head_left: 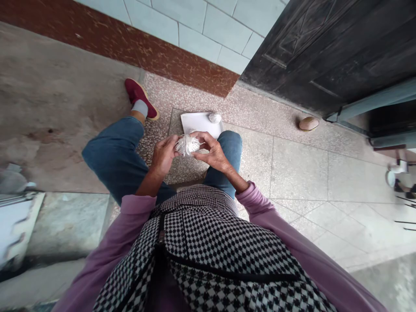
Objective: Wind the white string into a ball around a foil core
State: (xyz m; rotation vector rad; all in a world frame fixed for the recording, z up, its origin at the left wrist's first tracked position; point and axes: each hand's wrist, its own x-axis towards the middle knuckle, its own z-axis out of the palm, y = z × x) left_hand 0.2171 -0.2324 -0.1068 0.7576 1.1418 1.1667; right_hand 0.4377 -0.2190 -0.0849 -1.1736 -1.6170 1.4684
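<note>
Between my hands, above my lap, is a ball of shiny white string point(187, 146) with loose strands on its left side. My left hand point(164, 152) grips its left edge with thumb and fingers. On the other side, my right hand point(211, 151) curves its fingers and thumb around the ball. Beyond them a white tray point(198, 122) lies on the floor, partly hidden by my hands and knee. A second white ball point(215, 118) rests at the tray's right corner.
A tiled wall point(191, 21) with a red-brown base runs ahead. To the right stand a dark door point(312, 47) and a rounded stone-like object point(308, 124) on the floor. My red shoe point(139, 95) is planted left of the tray.
</note>
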